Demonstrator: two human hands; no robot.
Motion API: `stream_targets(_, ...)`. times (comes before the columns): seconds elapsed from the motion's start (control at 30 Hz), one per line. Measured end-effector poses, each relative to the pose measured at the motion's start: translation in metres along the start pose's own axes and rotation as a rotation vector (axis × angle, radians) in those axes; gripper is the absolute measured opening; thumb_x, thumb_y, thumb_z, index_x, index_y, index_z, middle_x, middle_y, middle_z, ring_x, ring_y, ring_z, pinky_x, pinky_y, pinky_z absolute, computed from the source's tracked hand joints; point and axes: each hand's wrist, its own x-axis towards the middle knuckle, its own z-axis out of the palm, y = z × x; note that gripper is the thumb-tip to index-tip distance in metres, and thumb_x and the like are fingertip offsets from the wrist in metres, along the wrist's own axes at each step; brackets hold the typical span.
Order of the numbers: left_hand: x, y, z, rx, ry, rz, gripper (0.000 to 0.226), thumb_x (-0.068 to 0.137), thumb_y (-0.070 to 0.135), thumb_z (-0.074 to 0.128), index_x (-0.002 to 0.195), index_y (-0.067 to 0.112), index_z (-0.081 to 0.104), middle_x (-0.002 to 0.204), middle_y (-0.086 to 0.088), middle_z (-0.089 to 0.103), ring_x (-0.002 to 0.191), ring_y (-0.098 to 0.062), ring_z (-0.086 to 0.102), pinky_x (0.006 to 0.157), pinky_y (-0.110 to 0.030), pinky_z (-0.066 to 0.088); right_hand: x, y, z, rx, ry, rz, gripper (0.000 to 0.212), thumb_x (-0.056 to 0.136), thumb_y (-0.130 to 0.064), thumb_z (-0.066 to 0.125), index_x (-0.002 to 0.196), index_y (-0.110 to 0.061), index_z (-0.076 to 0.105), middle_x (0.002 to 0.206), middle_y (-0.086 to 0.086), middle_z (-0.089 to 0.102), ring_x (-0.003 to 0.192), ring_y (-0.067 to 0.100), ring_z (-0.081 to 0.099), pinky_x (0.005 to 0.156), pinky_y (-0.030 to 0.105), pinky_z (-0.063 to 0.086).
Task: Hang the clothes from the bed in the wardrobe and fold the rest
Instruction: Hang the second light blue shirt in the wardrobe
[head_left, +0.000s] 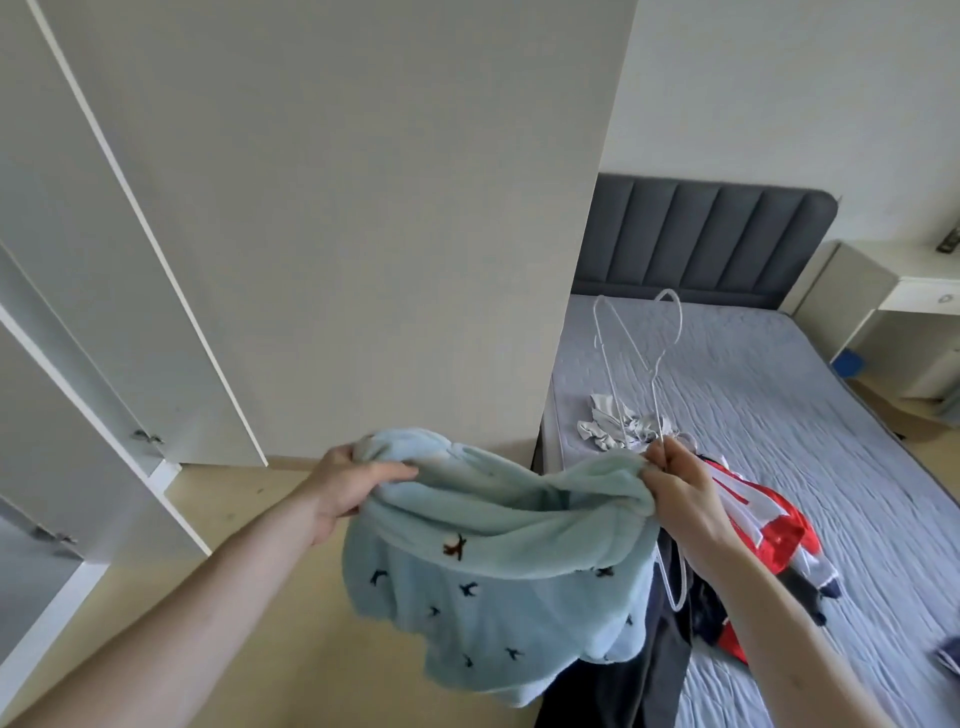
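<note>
A light blue fleece garment (493, 582) with small dark bird marks hangs in the air between my hands, in front of the wardrobe. My left hand (353, 486) grips its left edge. My right hand (680, 493) pinches its right edge together with a white wire hanger (652, 364), whose hook points up. On the bed (779, 415) lie a crumpled white and grey piece (613, 428), a red and white garment (779, 540) and dark clothes (649, 675) draped over the bed's edge.
The white wardrobe (337, 208) stands straight ahead, with an open door (104, 234) and hinges at the left. A dark grey padded headboard (706, 234) backs the bed. A white desk (914, 291) stands at the far right. The floor below is light wood.
</note>
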Motion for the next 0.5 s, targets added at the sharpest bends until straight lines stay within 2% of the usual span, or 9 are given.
stream_targets(0.07, -0.005, 0.007, -0.004, 0.127, 0.043, 0.101, 0.057, 0.054, 0.043, 0.089, 0.107, 0.029, 0.073, 0.098, 0.015, 0.079, 0.098, -0.012, 0.073, 0.087, -0.035, 0.059, -0.001, 0.002, 0.007, -0.034, -0.028, 0.005, 0.038, 0.081, 0.022, 0.037, 0.076, -0.016, 0.034, 0.068, 0.001, 0.033, 0.065, 0.014, 0.029, 0.056, 0.029, 0.025)
stream_targets(0.1, -0.007, 0.011, -0.007, 0.184, 0.009, 0.124, 0.051, 0.059, 0.040, 0.087, 0.106, 0.030, 0.072, 0.097, 0.014, 0.078, 0.095, -0.011, 0.073, 0.084, -0.037, 0.060, -0.001, 0.003, 0.009, -0.054, -0.041, -0.002, 0.040, 0.080, 0.022, 0.037, 0.074, -0.016, 0.033, 0.067, -0.001, 0.033, 0.064, 0.014, 0.029, 0.055, 0.028, 0.024)
stream_targets(0.17, -0.011, 0.014, -0.013, 0.232, -0.073, 0.167, 0.031, 0.067, 0.028, 0.080, 0.096, 0.024, 0.068, 0.086, 0.006, 0.074, 0.078, -0.016, 0.072, 0.066, -0.035, 0.060, 0.001, 0.004, 0.013, -0.116, -0.063, -0.031, 0.041, 0.081, 0.022, 0.040, 0.072, -0.017, 0.031, 0.065, -0.003, 0.032, 0.064, 0.013, 0.028, 0.054, 0.026, 0.025)
stream_targets(0.2, -0.013, 0.018, -0.015, 0.272, -0.058, 0.221, 0.018, 0.070, 0.024, 0.074, 0.084, 0.020, 0.063, 0.074, 0.005, 0.066, 0.066, -0.017, 0.065, 0.057, -0.031, 0.055, 0.001, 0.005, 0.013, -0.149, -0.077, -0.039, 0.041, 0.083, 0.020, 0.042, 0.071, -0.018, 0.031, 0.064, -0.004, 0.033, 0.064, 0.013, 0.029, 0.055, 0.025, 0.025)
stream_targets(0.27, -0.011, 0.025, -0.020, 0.439, 0.118, 0.377, 0.017, 0.075, 0.020, 0.062, 0.068, 0.016, 0.046, 0.058, 0.010, 0.044, 0.056, -0.018, 0.042, 0.047, -0.029, 0.039, 0.000, 0.007, 0.013, -0.204, -0.113, -0.042, 0.041, 0.085, 0.016, 0.046, 0.069, -0.019, 0.031, 0.063, -0.006, 0.033, 0.063, 0.012, 0.029, 0.055, 0.025, 0.025)
stream_targets(0.33, -0.007, 0.030, -0.022, 0.505, 0.281, 0.458, 0.024, 0.082, 0.016, 0.058, 0.067, 0.016, 0.040, 0.058, 0.006, 0.039, 0.057, -0.020, 0.037, 0.046, -0.029, 0.035, -0.002, 0.009, 0.013, -0.269, -0.140, -0.069, 0.040, 0.081, 0.012, 0.049, 0.067, -0.022, 0.032, 0.062, -0.008, 0.033, 0.061, 0.011, 0.027, 0.055, 0.025, 0.024)
stream_targets(0.4, -0.003, 0.036, -0.020, 0.409, 0.303, 0.409, 0.016, 0.087, 0.015, 0.060, 0.075, 0.013, 0.050, 0.067, -0.001, 0.049, 0.060, -0.022, 0.047, 0.048, -0.034, 0.048, -0.008, 0.007, 0.013, -0.342, -0.152, -0.113, 0.029, 0.072, -0.003, 0.052, 0.063, -0.025, 0.035, 0.059, -0.014, 0.034, 0.057, 0.007, 0.027, 0.051, 0.019, 0.026)
stream_targets(0.47, 0.000, 0.043, -0.017, 0.193, 0.189, 0.275, 0.006, 0.091, 0.017, 0.061, 0.087, 0.013, 0.063, 0.080, -0.005, 0.059, 0.070, -0.021, 0.059, 0.057, -0.038, 0.059, -0.013, 0.008, 0.012, -0.421, -0.172, -0.132, 0.020, 0.068, -0.010, 0.053, 0.063, -0.027, 0.043, 0.057, -0.018, 0.043, 0.052, 0.004, 0.033, 0.050, 0.014, 0.034)
stream_targets(0.5, 0.001, 0.046, -0.014, 0.058, 0.128, 0.199, 0.007, 0.093, 0.018, 0.061, 0.091, 0.014, 0.067, 0.085, -0.007, 0.062, 0.073, -0.021, 0.063, 0.058, -0.035, 0.059, -0.015, 0.010, 0.011, -0.451, -0.185, -0.135, 0.021, 0.072, -0.009, 0.056, 0.066, -0.028, 0.050, 0.058, -0.021, 0.050, 0.051, 0.002, 0.039, 0.052, 0.011, 0.037)
